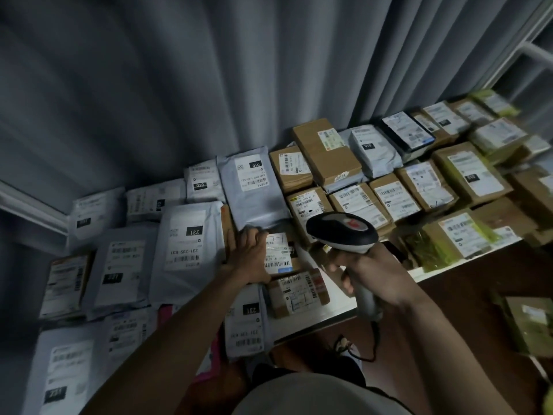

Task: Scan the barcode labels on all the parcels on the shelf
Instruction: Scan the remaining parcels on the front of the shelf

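A white shelf (335,317) is packed with parcels: grey poly mailers on the left, brown cardboard boxes on the right, all with white barcode labels. My left hand (250,254) grips the lower edge of a grey mailer (254,190) and lifts it off a brown box whose barcode label (276,254) shows beside my fingers. My right hand (368,272) holds a black and grey barcode scanner (344,232) by its handle, its head just right of that label. The scanner's cable hangs down below the shelf edge.
A grey curtain (209,85) hangs behind the shelf. A white shelf frame (535,52) rises at the top right. Another grey mailer marked 231 (187,244) lies left of my left hand. Green-taped boxes (431,250) sit near the front edge. The floor below is brown.
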